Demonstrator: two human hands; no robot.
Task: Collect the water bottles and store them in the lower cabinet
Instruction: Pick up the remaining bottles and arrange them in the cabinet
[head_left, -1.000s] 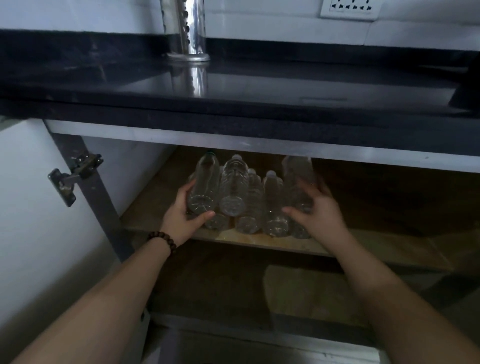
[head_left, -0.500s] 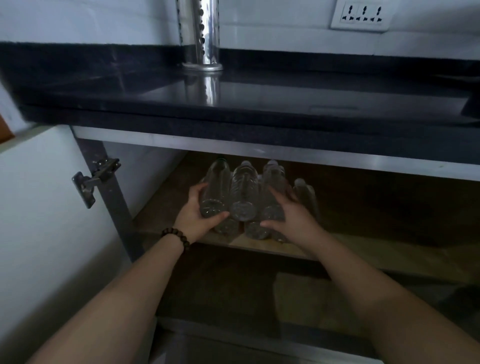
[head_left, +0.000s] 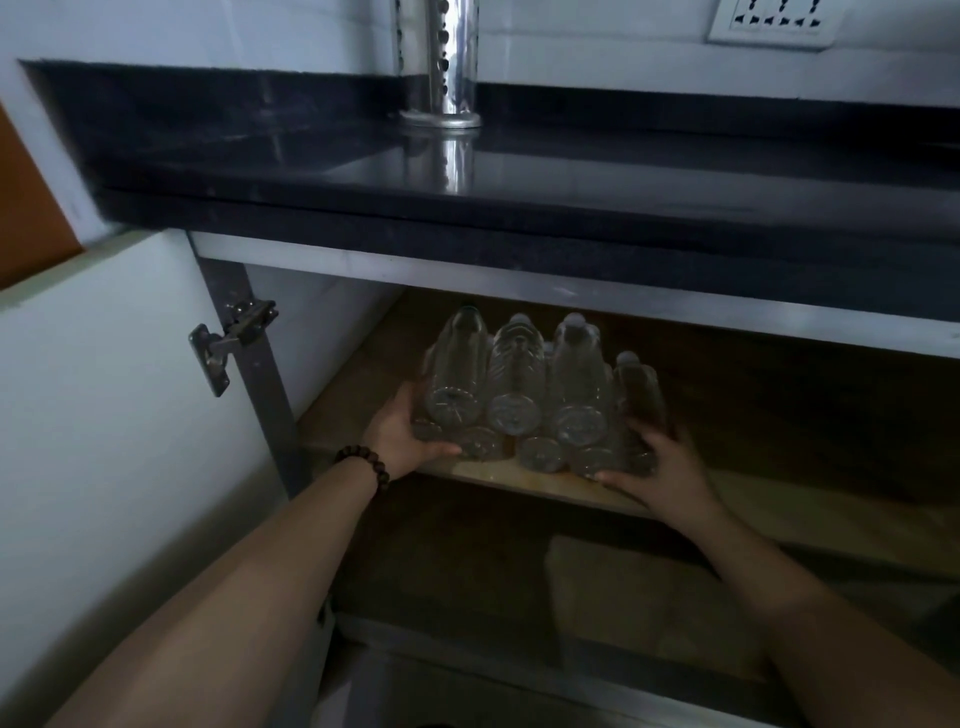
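While lying stacked on the cabinet shelf (head_left: 519, 480), bottles (head_left: 514, 387) bracketed from both sides: left hand (head_left: 402, 436) cupped round leftmost bottle, right hand (head_left: 660, 462) curled round rightmost. Head view only; door (head_left: 104, 415) swung open at left.

Wooden shelf (head_left: 519, 480) bears stacked water bottles (head_left: 514, 384).

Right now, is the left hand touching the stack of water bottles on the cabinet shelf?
Touching. The head view shows the left hand cupped against the left side of the bottle stack, thumb under the lower bottles, no gap visible.
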